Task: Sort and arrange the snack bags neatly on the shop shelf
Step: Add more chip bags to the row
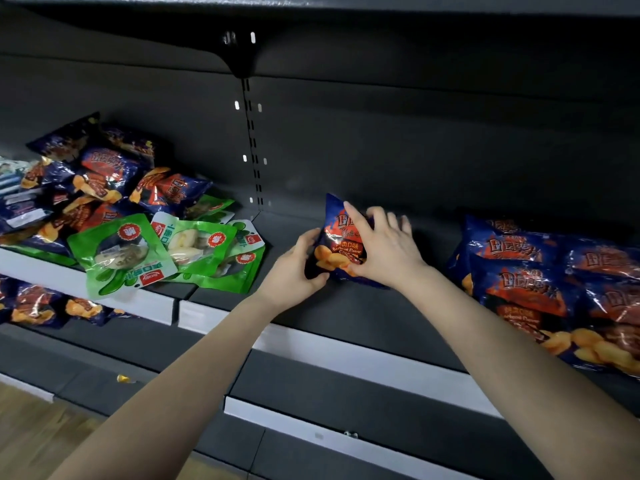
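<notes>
On the dark grey shelf (pixel 346 315), just right of its slotted post (pixel 254 150), a glossy blue-and-red bag (pixel 341 241) is stood upright, grasped at both sides by the left grip (pixel 294 268) and right grip (pixel 384 252).

Blue barbecue chip bag (pixel 337 237) stands upright on the dark shelf (pixel 346 306).

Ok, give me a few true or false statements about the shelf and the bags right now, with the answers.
1. Both the left hand and the right hand hold one blue barbecue chip bag. True.
2. The green pouches lie right of that bag. False: they lie to its left.
3. More blue chip bags lie on the shelf to its right. True.
4. The held bag lies flat. False: it is held upright on the shelf.
</notes>
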